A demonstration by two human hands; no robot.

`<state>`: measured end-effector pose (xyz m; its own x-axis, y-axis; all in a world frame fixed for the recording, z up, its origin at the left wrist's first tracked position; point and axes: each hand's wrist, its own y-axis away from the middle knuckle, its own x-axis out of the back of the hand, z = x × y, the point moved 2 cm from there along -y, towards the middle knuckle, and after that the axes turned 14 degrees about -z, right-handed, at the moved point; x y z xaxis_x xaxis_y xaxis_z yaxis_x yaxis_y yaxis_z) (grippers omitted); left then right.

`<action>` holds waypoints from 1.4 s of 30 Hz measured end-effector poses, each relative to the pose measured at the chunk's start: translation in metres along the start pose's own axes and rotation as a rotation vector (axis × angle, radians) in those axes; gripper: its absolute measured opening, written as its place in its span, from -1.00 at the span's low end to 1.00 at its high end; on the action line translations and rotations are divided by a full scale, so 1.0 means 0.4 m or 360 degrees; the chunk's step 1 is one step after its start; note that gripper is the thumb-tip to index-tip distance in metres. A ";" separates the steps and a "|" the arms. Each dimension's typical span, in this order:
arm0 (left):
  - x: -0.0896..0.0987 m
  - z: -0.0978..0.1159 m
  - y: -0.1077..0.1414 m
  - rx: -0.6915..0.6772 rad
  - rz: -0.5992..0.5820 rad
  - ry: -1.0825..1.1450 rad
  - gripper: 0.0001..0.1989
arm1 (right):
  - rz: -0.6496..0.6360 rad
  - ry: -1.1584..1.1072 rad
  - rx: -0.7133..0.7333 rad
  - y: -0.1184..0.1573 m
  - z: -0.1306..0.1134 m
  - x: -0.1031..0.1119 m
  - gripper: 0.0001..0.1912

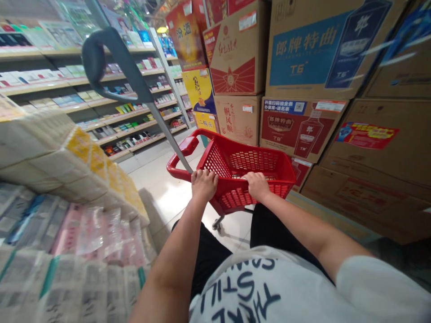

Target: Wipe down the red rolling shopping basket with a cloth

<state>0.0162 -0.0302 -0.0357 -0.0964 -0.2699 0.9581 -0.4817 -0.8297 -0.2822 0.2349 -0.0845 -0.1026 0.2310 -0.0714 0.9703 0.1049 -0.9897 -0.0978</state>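
In front of me stands a red plastic shopping cart (262, 154) with perforated basket walls and a caster wheel (217, 223) below. My left hand (204, 184) is closed over the near rim of the basket, close to where the metal pole meets the red handle loop. My right hand (257, 185) grips the same near rim farther right, fingers curled over the edge. Rising from the handle side, a grey metal pole (170, 137) slants up to the left and carries a dark grey plastic grip (117, 67). The visible inside of the basket holds nothing I can make out.
Stacked cardboard boxes (235, 54) form a wall along the right, close to the cart. On the left are piles of wrapped packs (84, 233). Shelves (128, 107) of small boxed goods stand behind, and a pale tiled floor (164, 193) runs between.
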 end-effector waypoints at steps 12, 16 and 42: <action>0.006 0.023 0.022 0.0049 0.0028 -0.0103 -0.61 | 0.0257 -0.0208 0.0144 -0.070 -0.212 -0.003 -0.54; 0.005 0.014 0.034 -0.0004 0.0024 -0.0087 -0.62 | 0.0175 -0.0059 0.0305 -0.056 -0.166 -0.008 -0.52; -0.022 -0.028 -0.022 0.0159 -0.0025 -0.0301 -0.62 | 0.0053 0.0225 -0.0135 0.054 0.087 -0.013 -0.64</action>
<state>0.0114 -0.0152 -0.0411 0.0803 -0.3356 0.9386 -0.3920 -0.8764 -0.2798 0.2696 -0.1011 -0.1175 0.0937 -0.1150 0.9889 0.0160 -0.9930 -0.1170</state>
